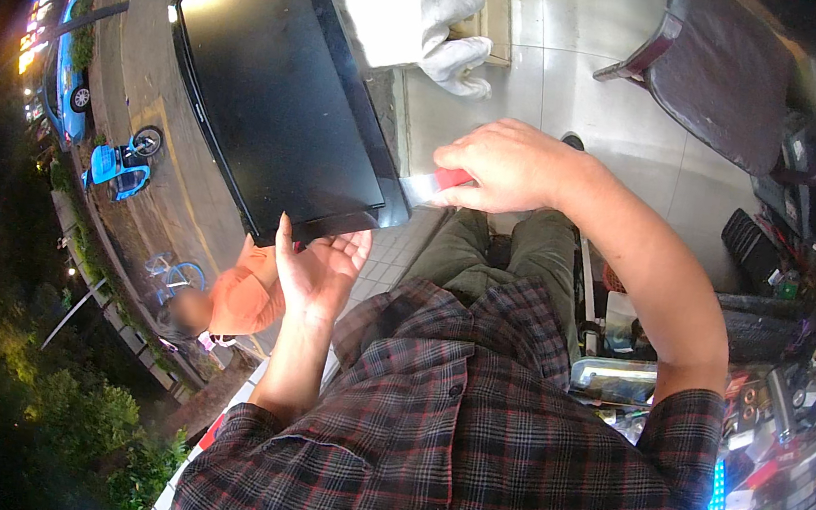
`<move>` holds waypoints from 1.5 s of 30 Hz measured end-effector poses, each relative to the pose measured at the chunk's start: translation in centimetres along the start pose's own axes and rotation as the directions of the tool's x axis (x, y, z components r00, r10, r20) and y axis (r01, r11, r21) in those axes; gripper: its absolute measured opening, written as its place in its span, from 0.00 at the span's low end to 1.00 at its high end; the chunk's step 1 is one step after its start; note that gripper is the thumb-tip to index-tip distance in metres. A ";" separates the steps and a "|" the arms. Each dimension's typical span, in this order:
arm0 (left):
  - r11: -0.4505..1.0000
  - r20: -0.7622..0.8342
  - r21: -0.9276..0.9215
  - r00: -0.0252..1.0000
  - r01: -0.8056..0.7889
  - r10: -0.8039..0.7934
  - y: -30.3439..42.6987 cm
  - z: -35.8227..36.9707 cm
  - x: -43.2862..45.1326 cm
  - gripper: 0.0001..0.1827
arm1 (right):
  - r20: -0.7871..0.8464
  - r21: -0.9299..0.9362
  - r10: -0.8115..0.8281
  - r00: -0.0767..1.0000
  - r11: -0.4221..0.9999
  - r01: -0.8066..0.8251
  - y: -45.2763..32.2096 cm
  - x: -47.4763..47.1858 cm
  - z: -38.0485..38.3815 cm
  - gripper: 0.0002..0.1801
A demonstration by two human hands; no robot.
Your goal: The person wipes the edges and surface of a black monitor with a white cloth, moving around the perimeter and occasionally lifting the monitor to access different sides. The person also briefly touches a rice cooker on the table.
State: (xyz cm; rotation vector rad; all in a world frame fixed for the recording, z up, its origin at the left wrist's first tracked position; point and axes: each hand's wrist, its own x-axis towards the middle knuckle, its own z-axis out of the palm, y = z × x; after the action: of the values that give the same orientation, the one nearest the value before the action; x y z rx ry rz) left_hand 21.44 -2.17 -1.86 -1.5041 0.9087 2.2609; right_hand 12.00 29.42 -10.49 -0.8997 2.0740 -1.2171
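Observation:
A black flat-screen monitor (284, 82) lies tilted in front of me, its screen turned up and its bezel coming towards my body. My left hand (323, 268) holds its near end, thumb up against the edge and fingers spread underneath. In my right hand (508, 167) is a putty knife with a red handle (453, 178). Its metal blade (419, 190) meets the near right corner of the monitor's frame; whether the tip sits inside the seam cannot be made out.
A white cloth (456, 34) hangs beside a bright white surface (376, 2). A dark padded chair (723, 72) stands on the tiled floor. Electronic parts clutter a bench (772, 440) at right. A person in orange (246, 297) is beyond my left hand, near parked vehicles.

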 end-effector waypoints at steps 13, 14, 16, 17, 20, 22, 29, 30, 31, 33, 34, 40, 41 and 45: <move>0.996 -0.126 0.087 0.992 -0.008 0.019 -1.6 -0.8 3.1 0.24 | 0.078 0.077 0.037 0.996 0.996 -0.043 -0.6 0.5 -0.4 0.24; 0.996 -0.045 0.068 0.997 -0.054 0.057 -2.1 -0.5 3.4 0.22 | 0.088 0.083 0.030 0.996 0.996 -0.038 -0.6 0.7 -0.5 0.24; 0.995 -0.004 -0.051 0.996 -0.088 0.088 -3.2 0.1 4.0 0.19 | 0.106 0.079 0.071 0.992 0.994 -0.079 -0.8 0.9 -0.6 0.24; 0.996 -0.004 -0.014 0.996 -0.086 0.086 -3.5 0.3 3.9 0.20 | 0.110 0.081 0.083 0.990 0.992 -0.093 -0.9 1.0 -0.5 0.23; 0.995 0.180 -0.101 0.984 0.017 0.001 -4.9 0.7 4.0 0.21 | 0.093 0.066 0.096 0.991 0.993 -0.102 -1.5 0.8 -0.1 0.23; 0.988 0.269 -0.135 0.963 0.075 -0.037 -5.6 0.7 4.1 0.19 | 0.054 0.073 0.099 0.994 0.992 -0.103 -2.0 0.7 0.4 0.21; 0.936 0.304 -0.227 0.932 0.270 -0.196 -6.4 0.0 5.4 0.21 | 0.070 0.016 0.099 0.993 0.995 -0.100 -1.5 0.9 0.3 0.18; 0.943 0.263 -0.227 0.948 0.244 -0.182 -6.4 0.0 5.4 0.20 | 0.070 0.008 0.093 0.993 0.996 -0.094 -1.4 1.0 0.3 0.20; 0.953 0.224 -0.218 0.961 0.213 -0.163 -6.5 0.0 5.5 0.20 | 0.070 -0.002 0.087 0.994 0.996 -0.087 -1.3 1.0 0.3 0.21; 0.959 0.184 -0.224 0.974 0.171 -0.130 -6.5 0.1 5.5 0.19 | 0.053 0.002 0.082 0.995 0.997 -0.082 -1.3 0.9 0.5 0.23; 0.957 0.182 -0.241 0.976 0.162 -0.120 -6.6 0.1 5.4 0.19 | 0.038 0.018 0.085 0.996 0.996 -0.086 -1.4 0.7 0.7 0.23; 0.956 0.218 -0.232 0.967 0.181 -0.130 -6.6 0.5 5.1 0.14 | 0.119 0.140 0.092 0.989 0.984 -0.109 -0.9 1.4 0.4 0.22; 0.959 0.211 -0.218 0.968 0.182 -0.136 -6.5 0.6 5.0 0.12 | 0.173 0.153 0.102 0.980 0.980 -0.129 -0.8 1.7 0.1 0.22; 0.970 0.236 -0.188 0.966 0.156 -0.110 -6.5 1.0 4.7 0.12 | 0.130 0.033 0.101 0.986 0.994 -0.106 -1.6 1.7 0.1 0.20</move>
State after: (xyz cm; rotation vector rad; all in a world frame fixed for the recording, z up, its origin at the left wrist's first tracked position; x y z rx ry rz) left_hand 22.32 2.91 -8.10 -1.3075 0.5075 2.4205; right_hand 11.43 27.50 -9.36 -0.8190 1.9624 -1.1128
